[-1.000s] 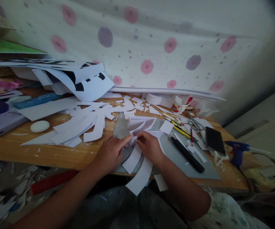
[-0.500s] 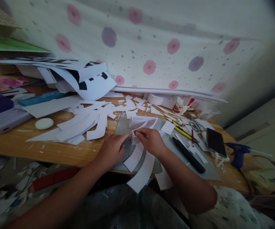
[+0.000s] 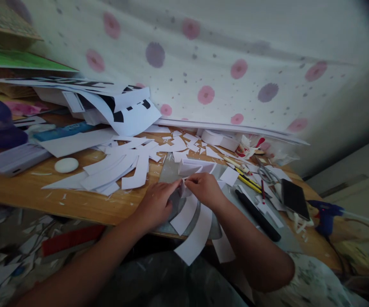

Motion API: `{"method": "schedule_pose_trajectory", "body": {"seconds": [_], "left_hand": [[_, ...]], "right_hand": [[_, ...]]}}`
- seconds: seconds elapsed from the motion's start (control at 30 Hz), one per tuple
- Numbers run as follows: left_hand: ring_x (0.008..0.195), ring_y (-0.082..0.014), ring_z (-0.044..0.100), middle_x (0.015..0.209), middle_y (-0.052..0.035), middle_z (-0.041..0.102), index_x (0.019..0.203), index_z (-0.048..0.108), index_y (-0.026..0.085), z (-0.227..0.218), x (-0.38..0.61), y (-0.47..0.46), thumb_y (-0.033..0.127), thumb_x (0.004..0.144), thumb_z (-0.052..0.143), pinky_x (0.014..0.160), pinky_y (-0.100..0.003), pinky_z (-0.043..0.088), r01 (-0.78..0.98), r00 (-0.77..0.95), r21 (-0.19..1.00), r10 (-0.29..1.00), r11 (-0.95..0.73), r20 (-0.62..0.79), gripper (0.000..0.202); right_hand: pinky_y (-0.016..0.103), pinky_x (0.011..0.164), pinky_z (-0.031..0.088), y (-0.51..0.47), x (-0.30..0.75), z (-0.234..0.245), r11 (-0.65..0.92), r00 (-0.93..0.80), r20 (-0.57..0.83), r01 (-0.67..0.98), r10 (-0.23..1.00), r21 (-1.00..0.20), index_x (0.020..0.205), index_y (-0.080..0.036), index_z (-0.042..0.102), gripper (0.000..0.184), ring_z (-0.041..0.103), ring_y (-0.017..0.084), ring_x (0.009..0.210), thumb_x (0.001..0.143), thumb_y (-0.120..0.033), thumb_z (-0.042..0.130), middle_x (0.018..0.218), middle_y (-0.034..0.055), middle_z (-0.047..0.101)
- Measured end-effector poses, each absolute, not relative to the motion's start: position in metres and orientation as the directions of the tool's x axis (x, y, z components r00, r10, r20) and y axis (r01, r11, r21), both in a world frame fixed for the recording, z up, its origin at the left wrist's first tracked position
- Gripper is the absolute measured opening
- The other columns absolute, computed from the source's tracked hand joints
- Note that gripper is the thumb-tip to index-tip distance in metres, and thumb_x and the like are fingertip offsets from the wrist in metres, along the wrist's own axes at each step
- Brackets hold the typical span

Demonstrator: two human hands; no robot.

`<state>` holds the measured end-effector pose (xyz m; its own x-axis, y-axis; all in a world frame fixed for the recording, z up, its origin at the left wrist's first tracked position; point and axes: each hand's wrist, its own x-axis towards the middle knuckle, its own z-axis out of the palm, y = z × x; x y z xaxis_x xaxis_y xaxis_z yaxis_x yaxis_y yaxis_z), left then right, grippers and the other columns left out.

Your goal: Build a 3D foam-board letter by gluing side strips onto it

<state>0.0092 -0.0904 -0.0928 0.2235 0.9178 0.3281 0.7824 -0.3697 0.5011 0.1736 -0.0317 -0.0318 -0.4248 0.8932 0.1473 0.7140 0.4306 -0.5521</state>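
My left hand (image 3: 157,204) and my right hand (image 3: 206,189) meet over a grey cutting mat (image 3: 251,221) on a wooden table (image 3: 75,204). Both pinch a small folded white paper piece (image 3: 183,188) between thumb and fingers. Curved white paper strips (image 3: 193,230) lie under my hands and hang over the table's front edge. A folded white paper form (image 3: 193,166) sits just beyond my fingers.
Several cut paper strips (image 3: 120,166) and a white oval eraser (image 3: 66,165) lie to the left. On the right are a black knife (image 3: 257,209), yellow pencils (image 3: 248,181), scissors (image 3: 265,172), a black phone (image 3: 294,198) and a blue glue gun (image 3: 326,213). Stacked sheets (image 3: 120,106) lean against the flowered wall.
The view has shifted slightly. My hands stay together on the small paper piece, with my fingers working it; the strips below have slid a little.
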Motion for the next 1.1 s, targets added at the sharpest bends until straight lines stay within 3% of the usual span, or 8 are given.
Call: {"method": "schedule_pose_trajectory", "body": {"seconds": [0.17,0.3,0.43,0.53,0.67,0.87,1.1], "left_hand": [[0.110,-0.0280,0.057,0.121,-0.0100,0.063,0.137,0.044,0.019,-0.092,0.010,-0.091,0.005,0.068,0.044,0.099,-0.049,0.041,0.782,0.210,0.511,0.922,-0.358,0.324,0.070],[0.112,-0.0285,0.056,0.123,-0.0097,0.063,0.138,0.042,0.020,-0.093,0.010,-0.091,0.006,0.070,0.045,0.100,-0.050,0.040,0.781,0.179,0.531,0.932,-0.330,0.316,0.070],[0.116,-0.0292,0.054,0.129,-0.0106,0.059,0.141,0.037,0.020,-0.094,0.009,-0.090,0.007,0.071,0.046,0.099,-0.050,0.041,0.772,0.186,0.535,0.926,-0.344,0.327,0.072],[0.119,-0.0270,0.052,0.132,-0.0083,0.057,0.141,0.038,0.022,-0.094,0.009,-0.090,0.007,0.071,0.045,0.102,-0.047,0.039,0.770,0.207,0.517,0.912,-0.375,0.353,0.072],[0.118,-0.0224,0.052,0.131,-0.0032,0.058,0.138,0.042,0.026,-0.092,0.008,-0.092,0.004,0.071,0.041,0.103,-0.044,0.038,0.761,0.237,0.486,0.881,-0.430,0.410,0.071],[0.104,-0.0220,0.058,0.114,-0.0054,0.066,0.134,0.048,0.021,-0.091,0.007,-0.092,0.004,0.069,0.039,0.098,-0.043,0.042,0.752,0.260,0.479,0.871,-0.453,0.416,0.068],[0.105,-0.0226,0.059,0.116,-0.0054,0.066,0.135,0.048,0.023,-0.091,0.007,-0.092,0.005,0.070,0.040,0.096,-0.042,0.043,0.753,0.240,0.508,0.893,-0.419,0.381,0.068]], "right_hand": [[0.023,0.055,0.036,-0.027,0.177,-0.037,0.433,-0.439,0.147,0.677,0.887,-0.595,0.069,-0.016,0.073,0.021,0.058,0.013,0.058,0.081,-0.020,0.056,0.060,0.0007,0.067],[0.022,0.060,0.043,-0.028,0.190,-0.039,0.465,-0.475,0.173,0.610,0.863,-0.642,0.083,-0.018,0.074,0.025,0.062,0.013,0.066,0.088,-0.026,0.051,0.074,0.0009,0.072],[0.025,0.072,0.048,-0.035,0.203,-0.041,0.593,-0.528,0.307,0.542,0.792,-0.596,0.093,-0.021,0.073,0.019,0.066,0.015,0.079,0.085,-0.020,0.055,0.088,0.0026,0.074],[0.027,0.072,0.050,-0.038,0.209,-0.047,0.632,-0.563,0.320,0.537,0.762,-0.559,0.099,-0.022,0.072,0.022,0.067,0.016,0.079,0.083,-0.018,0.057,0.093,0.0030,0.074],[0.028,0.073,0.051,-0.038,0.215,-0.054,0.612,-0.531,0.327,0.553,0.782,-0.566,0.102,-0.023,0.071,0.024,0.067,0.017,0.078,0.083,-0.017,0.057,0.093,0.0027,0.074],[0.027,0.072,0.050,-0.037,0.215,-0.062,0.603,-0.551,0.288,0.560,0.783,-0.568,0.101,-0.023,0.070,0.024,0.066,0.017,0.078,0.083,-0.016,0.056,0.090,0.0019,0.073],[0.027,0.071,0.049,-0.036,0.208,-0.065,0.620,-0.567,0.290,0.564,0.771,-0.546,0.103,-0.022,0.069,0.026,0.066,0.016,0.076,0.082,-0.013,0.056,0.088,0.0020,0.072]]}}
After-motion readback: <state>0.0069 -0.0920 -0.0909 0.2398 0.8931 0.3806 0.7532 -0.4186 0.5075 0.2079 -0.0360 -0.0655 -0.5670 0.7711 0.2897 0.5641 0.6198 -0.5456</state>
